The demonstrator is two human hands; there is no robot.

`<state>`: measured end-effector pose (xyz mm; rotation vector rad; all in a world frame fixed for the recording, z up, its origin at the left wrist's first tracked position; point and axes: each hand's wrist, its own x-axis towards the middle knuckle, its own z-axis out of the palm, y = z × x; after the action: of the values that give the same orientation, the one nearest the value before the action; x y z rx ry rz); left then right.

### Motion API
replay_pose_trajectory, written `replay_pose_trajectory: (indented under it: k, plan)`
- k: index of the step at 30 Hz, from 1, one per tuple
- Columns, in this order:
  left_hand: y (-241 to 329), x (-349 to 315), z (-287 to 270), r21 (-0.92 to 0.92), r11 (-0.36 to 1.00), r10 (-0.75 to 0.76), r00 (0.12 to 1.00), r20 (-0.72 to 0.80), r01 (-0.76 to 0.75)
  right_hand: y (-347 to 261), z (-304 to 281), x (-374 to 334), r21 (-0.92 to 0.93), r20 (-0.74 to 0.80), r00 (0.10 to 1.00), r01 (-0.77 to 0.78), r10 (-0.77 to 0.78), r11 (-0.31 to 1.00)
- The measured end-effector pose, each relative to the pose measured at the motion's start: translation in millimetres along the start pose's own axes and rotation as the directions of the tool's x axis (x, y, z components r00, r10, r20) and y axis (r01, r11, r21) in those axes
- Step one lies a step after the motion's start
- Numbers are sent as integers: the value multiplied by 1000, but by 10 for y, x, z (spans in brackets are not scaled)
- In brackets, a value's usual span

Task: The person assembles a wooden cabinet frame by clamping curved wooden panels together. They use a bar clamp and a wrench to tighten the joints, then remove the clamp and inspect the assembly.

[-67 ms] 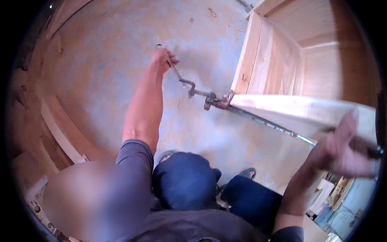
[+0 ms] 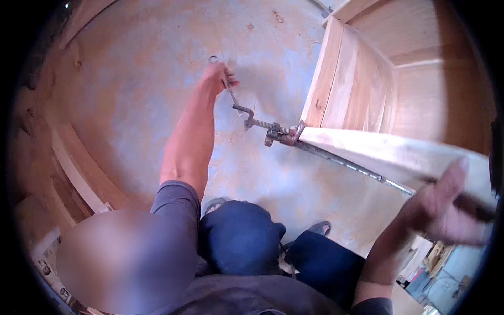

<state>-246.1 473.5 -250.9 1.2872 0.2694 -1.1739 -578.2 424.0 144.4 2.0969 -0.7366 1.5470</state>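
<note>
A long metal bar clamp (image 2: 341, 160) runs along the near edge of a pale wooden cabinet frame (image 2: 367, 144). Its screw end, with a bent crank handle (image 2: 247, 111), sticks out past the corner. My left hand (image 2: 218, 77) is closed round a slim ring-ended metal tool (image 2: 232, 96); the ring shows above the fist, and the lower end comes up close to the crank. At the bar's other end is my right hand (image 2: 446, 210), somewhat blurred, thumb raised and fingers stretched apart beside the frame. A dark shape between thumb and fingers is unclear.
Long boards (image 2: 79, 168) lie along the left. Below my right hand are wood offcuts (image 2: 438, 257) and a bluish surface (image 2: 464, 262). My knees (image 2: 241, 236) are close to the clamp, above the stained floor (image 2: 142, 79). A blurred oval covers the lower left.
My left hand has shifted slightly right with the tool, toward the crank. My right hand has moved a little downward in the picture. The clamp stays against the frame.
</note>
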Motion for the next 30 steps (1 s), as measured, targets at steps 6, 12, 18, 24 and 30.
replay_pose_trajectory:
  k: [6,12,18,24,30]
  plan:
    - [-272,99,821,420,907,-57,996,70,23,-96,-38,-129,46,48,996,-73,71,996]
    - [-315,122,794,493,869,56,998,-28,-35,-13,-68,-135,16,51,998,-28,27,999]
    - [-8,-738,936,316,855,366,909,197,-412,141,-50,-133,-34,61,996,69,-67,997]
    - [-267,-2156,369,170,737,605,750,266,-654,239,44,-177,-50,75,981,181,-177,982]
    - [-103,-2624,-63,43,741,392,484,782,-670,323,1,-143,-62,30,978,207,-205,976]
